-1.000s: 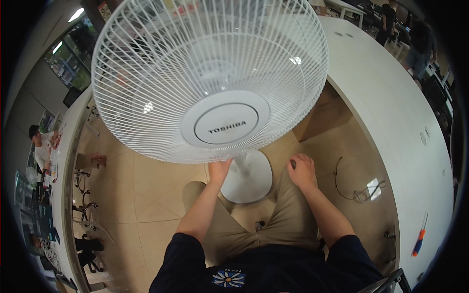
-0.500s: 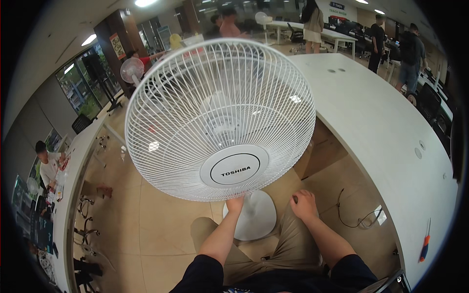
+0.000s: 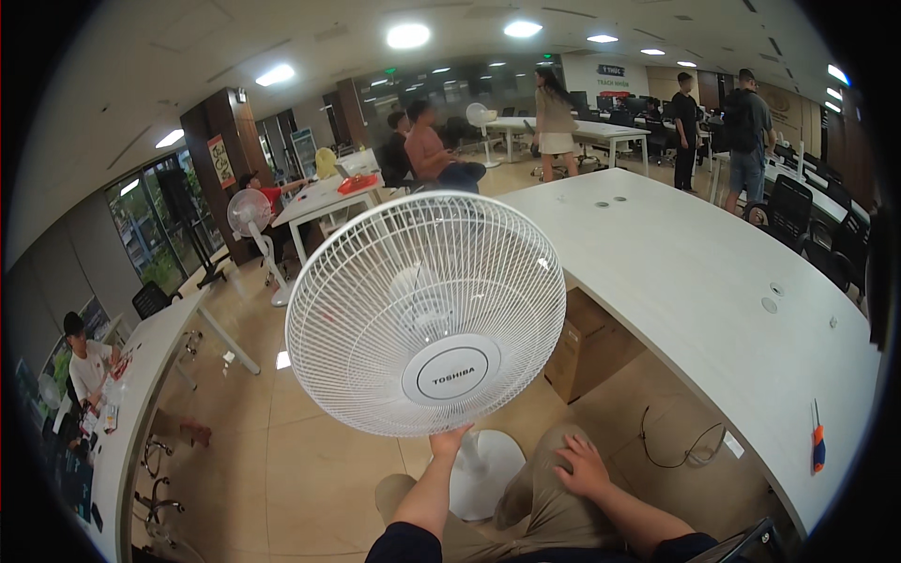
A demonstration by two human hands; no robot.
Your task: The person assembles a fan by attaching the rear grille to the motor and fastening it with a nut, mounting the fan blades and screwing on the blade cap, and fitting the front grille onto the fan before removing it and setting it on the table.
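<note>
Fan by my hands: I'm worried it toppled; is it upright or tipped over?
Upright: the fan stands on its round white base, which rests on the floor.

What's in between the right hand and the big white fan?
The person's right leg: the right hand rests on that knee, and the leg comes before the fan's base. Toward the white fan's round front, nothing visible blocks it.

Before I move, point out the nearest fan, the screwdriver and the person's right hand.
Nearest fan point(image 3: 450, 370): head view, on the round hub at the front of its grille.
Screwdriver point(image 3: 818, 445): head view, on its orange and blue handle.
Right hand point(image 3: 587, 470): head view, on the back of the hand.
</note>
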